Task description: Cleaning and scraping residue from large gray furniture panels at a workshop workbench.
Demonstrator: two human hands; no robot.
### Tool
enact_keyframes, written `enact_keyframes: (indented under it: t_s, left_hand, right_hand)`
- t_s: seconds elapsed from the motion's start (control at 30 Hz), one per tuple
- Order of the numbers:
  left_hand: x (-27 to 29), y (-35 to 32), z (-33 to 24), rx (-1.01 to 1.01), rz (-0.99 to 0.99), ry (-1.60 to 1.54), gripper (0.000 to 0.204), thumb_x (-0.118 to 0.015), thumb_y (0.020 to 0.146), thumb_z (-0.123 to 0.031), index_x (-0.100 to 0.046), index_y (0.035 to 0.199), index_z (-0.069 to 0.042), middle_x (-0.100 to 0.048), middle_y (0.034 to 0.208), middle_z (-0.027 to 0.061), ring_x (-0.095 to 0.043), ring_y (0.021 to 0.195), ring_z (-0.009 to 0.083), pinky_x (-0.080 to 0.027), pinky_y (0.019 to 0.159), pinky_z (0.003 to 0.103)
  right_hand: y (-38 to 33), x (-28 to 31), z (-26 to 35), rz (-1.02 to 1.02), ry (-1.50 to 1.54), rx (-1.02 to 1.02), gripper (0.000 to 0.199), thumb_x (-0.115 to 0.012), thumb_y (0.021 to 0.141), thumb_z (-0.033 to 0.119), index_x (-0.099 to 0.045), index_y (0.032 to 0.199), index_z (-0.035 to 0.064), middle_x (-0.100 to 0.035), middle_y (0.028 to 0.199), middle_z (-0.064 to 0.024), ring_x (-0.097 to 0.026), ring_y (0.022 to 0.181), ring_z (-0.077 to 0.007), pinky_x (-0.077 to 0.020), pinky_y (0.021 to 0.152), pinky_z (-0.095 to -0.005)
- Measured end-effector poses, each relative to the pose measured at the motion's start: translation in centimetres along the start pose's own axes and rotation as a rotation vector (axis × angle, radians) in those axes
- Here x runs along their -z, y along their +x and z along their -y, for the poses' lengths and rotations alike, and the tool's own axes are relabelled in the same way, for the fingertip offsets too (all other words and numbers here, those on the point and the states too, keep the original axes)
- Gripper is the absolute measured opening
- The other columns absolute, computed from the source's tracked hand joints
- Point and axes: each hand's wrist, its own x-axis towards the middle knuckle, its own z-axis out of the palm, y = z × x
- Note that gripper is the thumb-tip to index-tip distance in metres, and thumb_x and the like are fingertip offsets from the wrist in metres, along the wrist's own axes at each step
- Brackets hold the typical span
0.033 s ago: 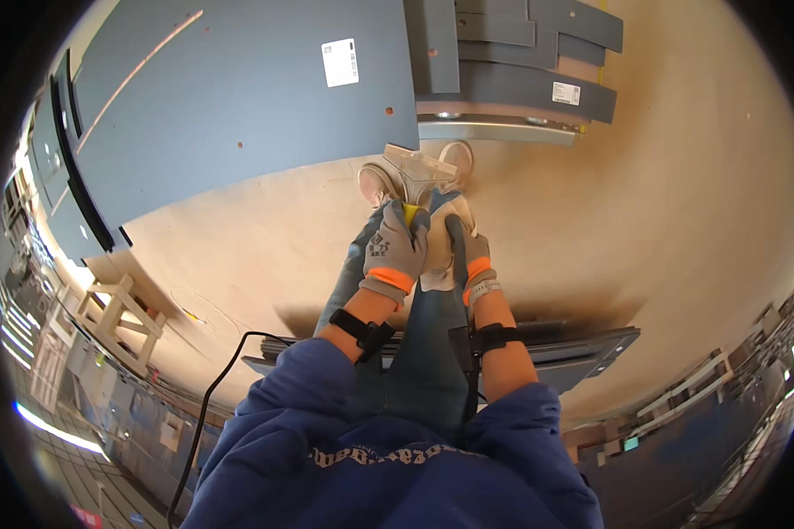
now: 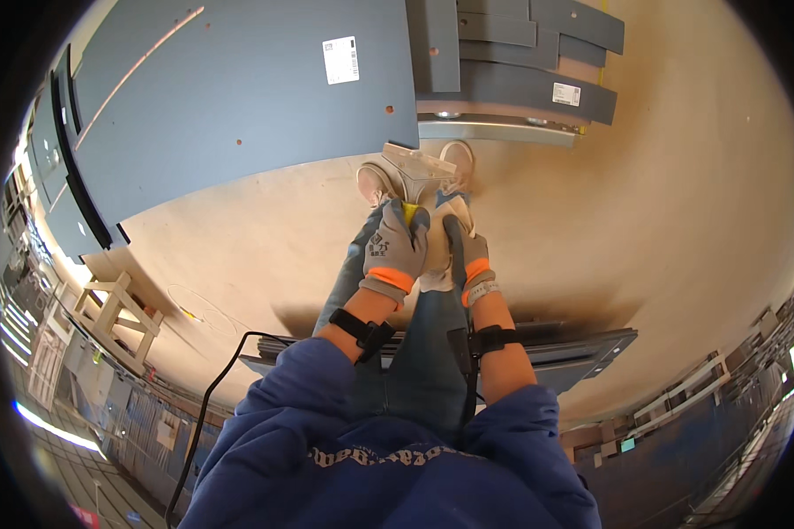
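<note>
My left hand (image 2: 399, 242), in a grey work glove with an orange cuff band, is closed around the yellow handle of a wide-headed scraper (image 2: 416, 164). Its flared head points away from me, above and between my shoes. Close beside it, my right hand (image 2: 468, 251), gloved alike, grips a pale beige cloth (image 2: 439, 236). The cloth hangs between both hands and reaches toward the scraper's neck. Some of my right fingers are hidden behind the glove and cloth.
A large grey-blue panel (image 2: 265, 79) with a white label lies ahead on the left. Several narrower panels (image 2: 529, 79) are stacked ahead on the right. More dark panels (image 2: 582, 353) lie close behind my legs. A wooden trestle (image 2: 119, 317) stands left; a black cable (image 2: 207, 414) runs by my left arm.
</note>
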Motion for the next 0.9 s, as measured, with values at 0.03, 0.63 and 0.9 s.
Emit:
enact_keyframes:
  t_s: [0.03, 0.63, 0.9]
  left_hand:
    - [0.2, -0.1, 0.8, 0.013, -0.033, -0.020, 0.050, -0.049, 0.085, -0.033, -0.036, 0.120, 0.000, -0.059, 0.097, 0.0257, -0.060, 0.083, 0.0399, -0.048, 0.072, 0.045]
    - [0.8, 0.8, -2.7, 0.185, -0.124, -0.159, 0.038, -0.048, 0.087, -0.029, -0.038, 0.111, -0.001, -0.060, 0.094, 0.0238, -0.059, 0.084, 0.0391, -0.048, 0.071, 0.046]
    - [1.7, 2.1, -3.7, 0.149, -0.165, -0.171, 0.031, -0.047, 0.088, -0.029, -0.042, 0.104, -0.002, -0.062, 0.090, 0.0223, -0.059, 0.086, 0.0381, -0.046, 0.073, 0.046]
  right_hand:
    - [-2.9, 0.1, 2.1, 0.117, 0.042, 0.062, 0.082, -0.063, 0.065, 0.060, -0.056, 0.111, -0.0075, -0.058, 0.109, -0.0225, -0.057, 0.101, -0.0292, -0.0449, 0.083, -0.0344]
    - [-2.3, 8.4, 9.5, 0.126, -0.351, 0.331, 0.064, -0.057, 0.072, 0.056, -0.063, 0.093, -0.0050, -0.060, 0.077, -0.0121, -0.054, 0.070, -0.0207, -0.0447, 0.065, -0.0354]
    - [-2.8, 9.8, 10.2, 0.128, -0.273, 0.153, 0.071, -0.059, 0.073, 0.055, -0.057, 0.106, -0.0075, -0.060, 0.091, -0.0129, -0.054, 0.079, -0.0193, -0.0453, 0.071, -0.0329]
